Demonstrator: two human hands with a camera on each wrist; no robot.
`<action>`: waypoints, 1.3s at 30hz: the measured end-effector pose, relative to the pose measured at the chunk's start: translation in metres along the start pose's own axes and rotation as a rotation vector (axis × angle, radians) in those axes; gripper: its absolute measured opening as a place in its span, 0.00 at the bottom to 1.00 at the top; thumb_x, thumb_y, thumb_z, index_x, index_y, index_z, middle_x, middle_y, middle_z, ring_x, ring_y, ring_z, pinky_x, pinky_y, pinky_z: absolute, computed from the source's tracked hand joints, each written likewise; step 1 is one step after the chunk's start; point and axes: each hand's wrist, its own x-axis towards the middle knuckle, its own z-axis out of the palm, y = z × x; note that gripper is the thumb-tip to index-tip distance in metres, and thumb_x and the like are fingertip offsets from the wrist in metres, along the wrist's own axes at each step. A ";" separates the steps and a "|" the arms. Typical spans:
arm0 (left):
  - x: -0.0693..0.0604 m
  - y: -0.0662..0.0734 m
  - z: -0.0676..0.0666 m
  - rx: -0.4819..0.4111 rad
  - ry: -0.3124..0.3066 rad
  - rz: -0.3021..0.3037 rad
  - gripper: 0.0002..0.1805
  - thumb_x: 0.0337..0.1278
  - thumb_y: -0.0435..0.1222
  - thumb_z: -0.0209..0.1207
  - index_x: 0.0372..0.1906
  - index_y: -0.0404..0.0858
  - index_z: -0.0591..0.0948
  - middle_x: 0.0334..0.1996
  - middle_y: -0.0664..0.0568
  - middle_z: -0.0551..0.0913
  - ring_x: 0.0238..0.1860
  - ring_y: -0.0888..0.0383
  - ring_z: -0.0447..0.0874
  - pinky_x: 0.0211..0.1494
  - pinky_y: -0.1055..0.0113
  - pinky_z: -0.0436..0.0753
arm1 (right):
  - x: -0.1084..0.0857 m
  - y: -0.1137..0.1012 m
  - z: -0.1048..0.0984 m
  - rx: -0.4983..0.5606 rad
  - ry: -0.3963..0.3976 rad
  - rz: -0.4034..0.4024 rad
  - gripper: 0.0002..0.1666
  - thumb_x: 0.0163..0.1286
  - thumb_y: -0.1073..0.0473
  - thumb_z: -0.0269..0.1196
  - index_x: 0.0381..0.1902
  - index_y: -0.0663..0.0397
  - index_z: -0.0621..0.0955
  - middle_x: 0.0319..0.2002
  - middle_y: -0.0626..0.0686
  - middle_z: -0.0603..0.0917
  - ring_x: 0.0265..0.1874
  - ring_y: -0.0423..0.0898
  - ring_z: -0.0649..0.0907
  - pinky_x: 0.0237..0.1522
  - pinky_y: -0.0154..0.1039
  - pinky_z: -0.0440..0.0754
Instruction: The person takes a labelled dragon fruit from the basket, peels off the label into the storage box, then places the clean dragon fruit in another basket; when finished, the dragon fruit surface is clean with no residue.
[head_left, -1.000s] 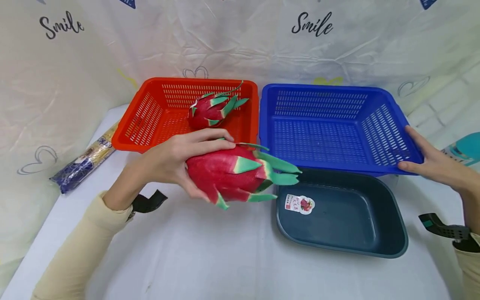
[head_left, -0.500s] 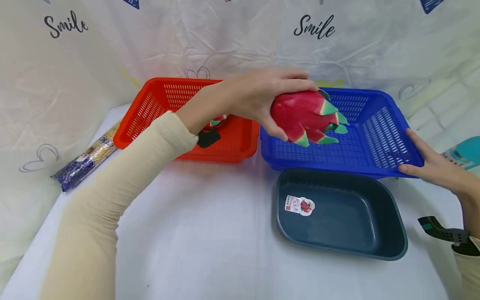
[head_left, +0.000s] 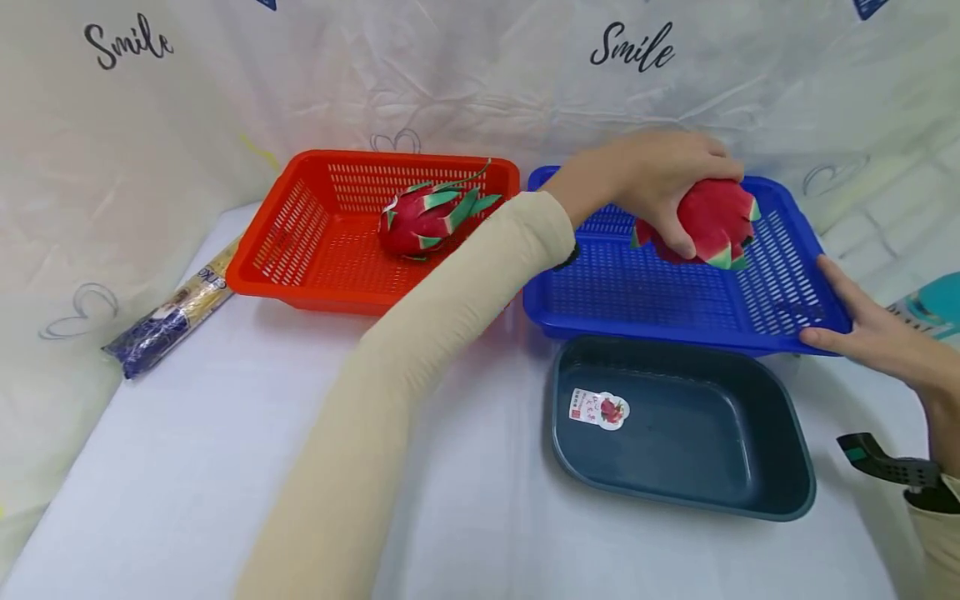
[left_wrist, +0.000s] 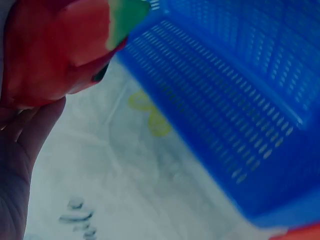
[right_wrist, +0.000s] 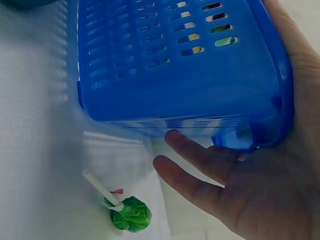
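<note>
My left hand [head_left: 667, 183] grips a red dragon fruit [head_left: 716, 217] with green-tipped scales above the right part of the blue basket [head_left: 637, 325]. In the left wrist view, the dragon fruit [left_wrist: 60, 50] fills the upper left and the basket wall lies beyond it. My right hand [head_left: 870, 329] holds the basket's right end near its front corner, thumb over the rim. Some of its fingers [right_wrist: 190, 187] stretch under the basket in the right wrist view. Another dragon fruit [head_left: 420, 223] lies in the red basket [head_left: 300, 292] on the left.
In front of the blue basket stands a dark green basin [head_left: 660, 450] with a dragon-fruit sticker [head_left: 598, 409]. A noodle-like packet [head_left: 176, 312] lies at far left. A turquoise-topped container [head_left: 933, 300] is at far right. A green-wrapped lollipop [right_wrist: 130, 215] lies below the blue basket's end.
My left hand has carried the dragon fruit from in front of the red basket up and rightward over the blue basket. My right hand stays on the blue basket's rim.
</note>
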 end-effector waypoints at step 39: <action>0.045 -0.026 0.067 -0.232 -0.210 -0.230 0.54 0.48 0.65 0.61 0.77 0.57 0.48 0.75 0.59 0.56 0.74 0.61 0.52 0.69 0.70 0.69 | -0.006 -0.002 -0.006 0.118 -0.025 -0.023 0.55 0.75 0.53 0.53 0.72 0.25 0.23 0.74 0.68 0.23 0.65 0.83 0.42 0.58 0.83 0.42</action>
